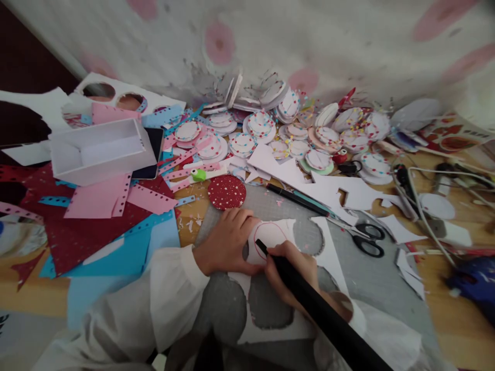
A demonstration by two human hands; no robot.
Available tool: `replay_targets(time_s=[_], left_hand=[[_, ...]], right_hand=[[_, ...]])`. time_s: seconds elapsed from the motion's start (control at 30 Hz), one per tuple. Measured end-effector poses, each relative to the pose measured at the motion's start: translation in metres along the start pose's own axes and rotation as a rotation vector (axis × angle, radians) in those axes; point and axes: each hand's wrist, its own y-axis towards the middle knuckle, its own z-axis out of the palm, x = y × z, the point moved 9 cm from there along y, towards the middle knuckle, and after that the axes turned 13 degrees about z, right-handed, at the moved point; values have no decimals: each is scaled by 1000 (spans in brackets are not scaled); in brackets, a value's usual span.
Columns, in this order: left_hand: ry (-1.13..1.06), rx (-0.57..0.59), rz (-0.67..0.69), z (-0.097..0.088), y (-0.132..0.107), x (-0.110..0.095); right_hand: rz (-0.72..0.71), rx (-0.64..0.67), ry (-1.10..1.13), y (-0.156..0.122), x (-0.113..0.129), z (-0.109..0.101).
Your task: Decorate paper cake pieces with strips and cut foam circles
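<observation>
A white board (276, 330) with several rough-edged round cut-outs lies on a grey cutting mat (358, 288). Flat at the board's left, my left hand (228, 239) presses down with fingers stretched toward a thin red circle (274, 224) drawn on it. My right hand (292, 268) is closed around a long black pen-like tool (309, 299). The tool's dark tip rests at or just above the circle's lower left; its exact kind and whether it touches the board cannot be made out. Beyond my left fingers sits a dark red star-patterned disc (227, 192).
Scissors (367, 239) and a black pen (297, 199) lie on the mat's far side. Decorated paper discs (259, 126) pile up along the curtain. At left stand a white box (102, 149) and coloured paper sheets (93, 226). A white cable (421, 206) runs at right.
</observation>
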Motion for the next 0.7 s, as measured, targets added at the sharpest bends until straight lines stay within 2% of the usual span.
replay_targets(time_s=[0.4,0.7], left_hand=[[38,2,9,1,1,-1],[43,8,11,3,1,0]], right_hand=[[-11,20,13,1,5,2],[-25,104,43,0,3,10]])
